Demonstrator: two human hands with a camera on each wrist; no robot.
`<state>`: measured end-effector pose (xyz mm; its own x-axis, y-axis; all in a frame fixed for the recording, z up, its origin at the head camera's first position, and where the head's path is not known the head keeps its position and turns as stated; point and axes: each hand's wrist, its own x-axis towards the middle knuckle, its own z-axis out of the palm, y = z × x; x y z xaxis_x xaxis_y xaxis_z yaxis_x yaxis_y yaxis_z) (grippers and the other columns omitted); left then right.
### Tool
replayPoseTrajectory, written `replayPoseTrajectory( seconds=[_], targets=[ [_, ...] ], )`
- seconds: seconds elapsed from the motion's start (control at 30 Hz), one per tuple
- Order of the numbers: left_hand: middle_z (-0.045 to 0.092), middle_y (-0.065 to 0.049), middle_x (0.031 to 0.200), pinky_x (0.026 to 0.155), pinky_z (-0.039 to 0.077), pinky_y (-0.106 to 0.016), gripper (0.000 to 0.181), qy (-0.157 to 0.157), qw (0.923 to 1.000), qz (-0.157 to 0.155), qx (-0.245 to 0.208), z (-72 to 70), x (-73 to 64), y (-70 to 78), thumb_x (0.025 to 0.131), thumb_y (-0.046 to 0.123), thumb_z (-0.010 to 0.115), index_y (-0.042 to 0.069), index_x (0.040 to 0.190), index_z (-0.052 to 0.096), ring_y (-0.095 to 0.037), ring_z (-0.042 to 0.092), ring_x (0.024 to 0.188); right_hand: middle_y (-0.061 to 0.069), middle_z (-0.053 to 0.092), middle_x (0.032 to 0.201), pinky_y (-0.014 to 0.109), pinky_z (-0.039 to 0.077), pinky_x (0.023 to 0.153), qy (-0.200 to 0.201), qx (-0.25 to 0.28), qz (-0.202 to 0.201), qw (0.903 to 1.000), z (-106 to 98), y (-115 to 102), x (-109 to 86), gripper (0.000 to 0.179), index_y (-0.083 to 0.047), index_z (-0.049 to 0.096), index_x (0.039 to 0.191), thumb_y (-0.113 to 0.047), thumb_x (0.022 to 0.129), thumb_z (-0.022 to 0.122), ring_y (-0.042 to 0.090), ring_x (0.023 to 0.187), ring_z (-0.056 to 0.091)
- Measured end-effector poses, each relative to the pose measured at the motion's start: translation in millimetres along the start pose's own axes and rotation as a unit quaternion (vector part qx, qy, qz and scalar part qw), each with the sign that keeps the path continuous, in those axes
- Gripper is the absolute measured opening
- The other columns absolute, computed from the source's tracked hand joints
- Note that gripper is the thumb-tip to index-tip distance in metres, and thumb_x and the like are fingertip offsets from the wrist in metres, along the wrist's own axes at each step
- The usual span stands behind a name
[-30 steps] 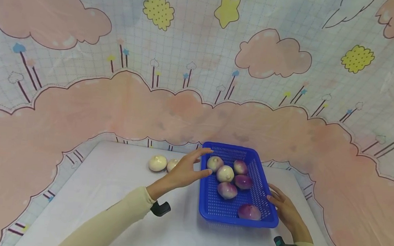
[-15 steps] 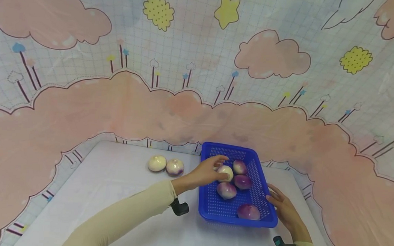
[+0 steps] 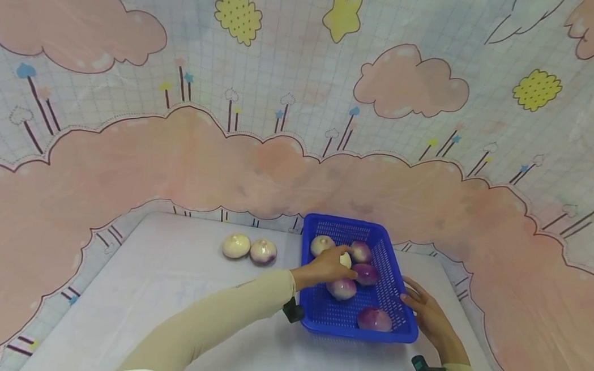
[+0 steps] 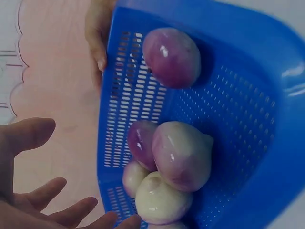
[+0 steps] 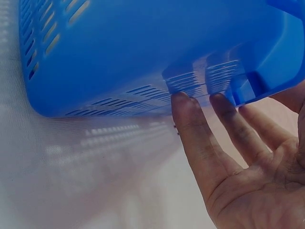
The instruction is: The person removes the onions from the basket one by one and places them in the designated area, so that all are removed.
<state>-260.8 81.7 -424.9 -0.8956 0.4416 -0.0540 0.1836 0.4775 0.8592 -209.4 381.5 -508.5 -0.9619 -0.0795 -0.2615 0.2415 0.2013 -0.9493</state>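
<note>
Cloud-printed cloth (image 3: 257, 174) is hanging behind the blue basket (image 3: 339, 330), inside which the left hand (image 3: 324, 267), fingers apart, is partly covering 1 pale onion (image 3: 345, 260) whose glossy skin is probably inviting a slip, while the right hand (image 3: 433, 318), fingers unclamped, is touching the basket's outer side.

A white tabletop (image 3: 164, 268) is being bordered along its far side by a printed backdrop (image 3: 297, 55), on which pink clouds (image 3: 412, 83), a yellow star (image 3: 342, 15) and dotted yellow shapes (image 3: 537, 91) (with a small blue shape (image 3: 26, 71) set lower, at the left) are being displayed above a broad pink band (image 3: 277, 178).
</note>
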Motion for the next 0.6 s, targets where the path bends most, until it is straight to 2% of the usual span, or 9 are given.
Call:
replayPoseTrajectory(
  seconds=[0.17, 0.3, 0.37, 0.47, 0.6],
  targets=[
    [0.066, -0.015, 0.119, 0.093, 0.053, -0.032, 0.062, 0.009, 0.9999, -0.006, 0.012, 6.5, 11.5, 0.3, 0.079, 0.019, 0.079, 0.003, 0.134, 0.054, -0.022, 0.063, 0.104, 0.015, 0.024, 0.163, 0.059, 0.035, 0.112, 0.003, 0.005, 0.002, 1.0, 0, 0, 0.6, 0.072, -0.026, 0.018, 0.158, -0.032, 0.098, 0.058, 0.041, 0.144, 0.035],
    [0.069, -0.012, 0.104, 0.084, 0.054, -0.027, 0.061, 0.008, 0.9995, -0.028, 0.015, 9.6, 19.3, -2.7, 0.076, 0.02, 0.081, 0.0, 0.129, 0.058, -0.019, 0.063, 0.091, 0.014, 0.024, 0.163, 0.059, 0.036, 0.112, 0.002, 0.007, 0.003, 1.0, 0, 0, 1.1, 0.072, -0.027, 0.018, 0.157, -0.033, 0.098, 0.059, 0.04, 0.144, 0.035],
    [0.07, -0.011, 0.103, 0.084, 0.053, -0.026, 0.058, 0.009, 0.999, -0.039, 0.022, 11.5, 23.2, -5.5, 0.075, 0.019, 0.081, 0.002, 0.126, 0.06, -0.018, 0.062, 0.091, 0.014, 0.023, 0.163, 0.059, 0.036, 0.112, 0.0, 0.007, 0.002, 1.0, 0, 0, 1.2, 0.072, -0.026, 0.018, 0.158, -0.033, 0.098, 0.058, 0.041, 0.144, 0.034],
    [0.069, -0.011, 0.111, 0.09, 0.051, -0.026, 0.055, 0.001, 0.9982, -0.047, 0.037, 16.8, 27.9, -11.6, 0.074, 0.018, 0.079, 0.002, 0.123, 0.063, -0.02, 0.062, 0.099, 0.015, 0.023, 0.163, 0.06, 0.034, 0.113, -0.002, 0.008, 0.0, 1.0, -1, 0, 0.5, 0.07, -0.025, 0.018, 0.158, -0.031, 0.099, 0.057, 0.041, 0.145, 0.032],
    [0.068, -0.013, 0.119, 0.096, 0.05, -0.026, 0.056, -0.007, 0.9984, -0.033, 0.046, 25.0, 31.8, -18.9, 0.069, 0.016, 0.078, -0.002, 0.12, 0.064, -0.026, 0.062, 0.11, 0.016, 0.023, 0.163, 0.06, 0.034, 0.113, 0.0, 0.007, 0.002, 1.0, -1, 1, -0.4, 0.069, -0.025, 0.018, 0.157, -0.03, 0.1, 0.056, 0.042, 0.145, 0.032]
  ],
)
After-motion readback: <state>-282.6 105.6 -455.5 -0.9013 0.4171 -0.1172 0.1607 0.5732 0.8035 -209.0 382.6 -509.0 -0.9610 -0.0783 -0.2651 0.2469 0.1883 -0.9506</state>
